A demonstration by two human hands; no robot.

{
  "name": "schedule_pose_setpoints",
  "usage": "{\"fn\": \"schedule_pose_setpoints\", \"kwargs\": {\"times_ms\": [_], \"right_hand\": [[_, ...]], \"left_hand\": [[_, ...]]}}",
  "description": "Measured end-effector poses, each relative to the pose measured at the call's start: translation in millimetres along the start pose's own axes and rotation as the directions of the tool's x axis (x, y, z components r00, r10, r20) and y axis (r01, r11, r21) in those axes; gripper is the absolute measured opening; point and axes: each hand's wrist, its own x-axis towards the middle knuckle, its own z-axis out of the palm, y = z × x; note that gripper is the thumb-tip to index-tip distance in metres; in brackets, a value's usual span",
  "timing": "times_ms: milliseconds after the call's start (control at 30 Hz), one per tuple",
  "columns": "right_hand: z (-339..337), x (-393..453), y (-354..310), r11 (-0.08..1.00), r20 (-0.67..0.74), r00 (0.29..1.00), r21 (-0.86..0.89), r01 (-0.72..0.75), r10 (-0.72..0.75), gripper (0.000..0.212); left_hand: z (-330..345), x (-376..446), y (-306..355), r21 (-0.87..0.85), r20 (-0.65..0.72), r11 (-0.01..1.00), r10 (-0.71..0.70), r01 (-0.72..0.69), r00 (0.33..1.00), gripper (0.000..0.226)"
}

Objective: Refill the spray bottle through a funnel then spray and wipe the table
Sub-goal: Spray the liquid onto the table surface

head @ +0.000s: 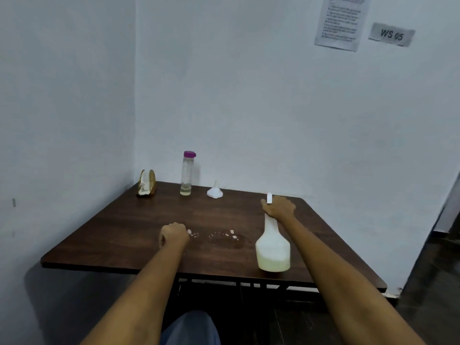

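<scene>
The right hand gripped the head of the white plastic spray bottle, which stood near the front edge of the dark wooden tabletop. The left hand rested curled into a fist, apparently empty. The small white funnel lay set aside at the back, beside a nearly drained clear bottle with a purple cap, so refilling looked done. Pale crumbs remained; spraying and wiping seemed left.

spray head mostly hidden by right hand, wall notice unreadable
</scene>
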Motion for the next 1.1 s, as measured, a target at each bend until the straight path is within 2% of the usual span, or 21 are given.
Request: {"fn": "schedule_pose_setpoints", "kwargs": {"times_ms": [67, 167, 267, 333, 433, 533, 600, 733, 867, 933, 967, 1033, 1100], "right_hand": [[-1.4, 2.2, 10.6, 0.995, -0.069, 0.996, 0.084, -0.049, 0.055, 0.047], [3.2, 3.4, 16.1, 0.931, -0.139, 0.966, 0.327, -0.164, 0.219, 0.049], [12.6, 7.2, 17.6, 0.883, -0.109, 0.964, 0.436, -0.175, 0.244, 0.053], [22.0, 13.5, 23.0, 0.833, -0.005, 0.979, 0.526, -0.171, 0.205, 0.056], [37.3, 31.8, 40.1, 0.862, 0.228, 0.966, 0.457, -0.218, 0.123, 0.052], [48.8, 60.2, 57.9, 0.860, 0.348, 0.937, 0.469, -0.199, 0.027, 0.048], [55.6, 69.8, 66.0, 0.833, 0.322, 0.947, 0.528, -0.167, -0.014, 0.048], [85.1, 107.7, 71.9, 0.781, 0.083, 0.994, 0.614, -0.112, 0.078, 0.043], [113.4, 157.5, 57.2, 0.736, 0.009, 0.987, 0.665, -0.126, 0.161, 0.045], [123.8, 187.1, 50.2, 0.717, 0.040, 0.981, 0.677, -0.167, 0.191, 0.046], [125.4, 200.8, 48.1, 0.728, 0.097, 0.979, 0.657, -0.196, 0.176, 0.047], [130.0, 229.5, 49.8, 0.800, 0.261, 0.962, 0.560, -0.215, 0.076, 0.054], [134.4, 254.9, 57.3, 0.867, 0.363, 0.930, 0.480, -0.133, -0.058, 0.060]], "left_hand": [[-14.3, 1.7, 22.0, -0.066, -0.041, 0.996, 0.057, -0.059, 0.998, 0.048], [-24.7, 3.0, 63.0, -0.240, -0.068, 0.954, 0.168, -0.180, 0.983, 0.053], [-21.6, -2.4, 110.7, -0.371, -0.105, 0.883, 0.267, -0.287, 0.958, 0.053], [-16.8, -3.4, 138.5, -0.449, -0.129, 0.826, 0.317, -0.340, 0.940, 0.056], [-13.0, 1.3, 164.2, -0.555, -0.161, 0.750, 0.328, -0.360, 0.931, 0.070], [-6.3, 24.7, 181.5, -0.601, -0.175, 0.711, 0.329, -0.365, 0.928, 0.068], [0.5, 34.3, 186.5, -0.610, -0.200, 0.692, 0.338, -0.387, 0.919, 0.063], [6.1, 77.7, 203.5, -0.611, -0.258, 0.662, 0.352, -0.434, 0.900, 0.058], [9.5, 129.2, 216.2, -0.619, -0.293, 0.622, 0.384, -0.479, 0.876, 0.059], [15.2, 152.5, 228.4, -0.656, -0.299, 0.572, 0.400, -0.492, 0.866, 0.066], [17.7, 161.8, 234.0, -0.668, -0.304, 0.556, 0.403, -0.495, 0.863, 0.068], [20.8, 186.1, 246.2, -0.670, -0.308, 0.564, 0.379, -0.482, 0.872, 0.066], [17.4, 213.1, 255.1, -0.671, -0.294, 0.591, 0.342, -0.447, 0.893, 0.064]]}}
